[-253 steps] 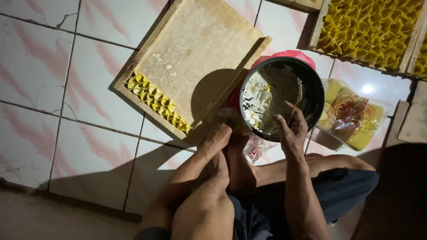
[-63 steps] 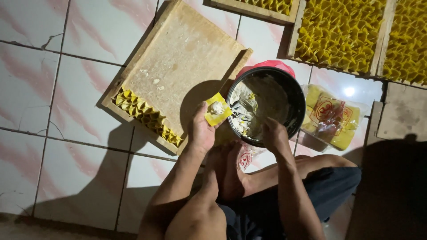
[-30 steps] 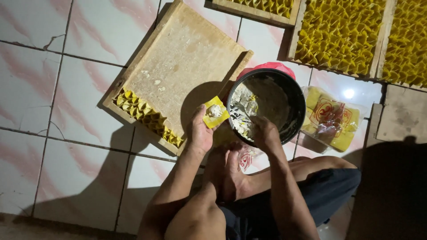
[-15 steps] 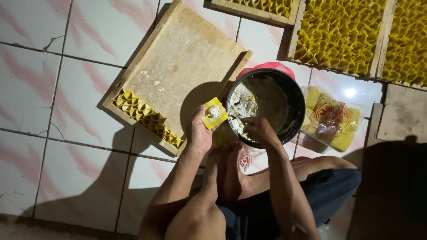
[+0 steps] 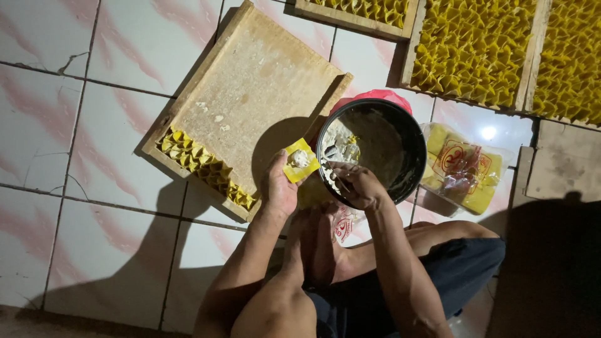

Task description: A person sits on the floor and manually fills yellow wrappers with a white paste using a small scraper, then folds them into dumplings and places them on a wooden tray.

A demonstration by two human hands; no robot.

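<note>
Black bowl (image 5: 382,147) of pale filling, left hand (image 5: 278,188) grasping yellow wrapper (image 5: 299,168), right hand (image 5: 357,184) seemingly gripping utensil.

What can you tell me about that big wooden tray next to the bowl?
The tray is a pale, worn wooden board with a raised rim, lying askew on the tiled floor. Small yellow folded dumplings fill only its lower-left edge; the rest holds scattered crumbs. The left hand overlaps its near corner.

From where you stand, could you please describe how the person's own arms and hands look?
Both arms are bare from the upper arm down: no sleeves, gloves, watch or rings show. The left hand and right hand are uncovered. Lower down, dark blue shorts show over the folded legs.
</note>
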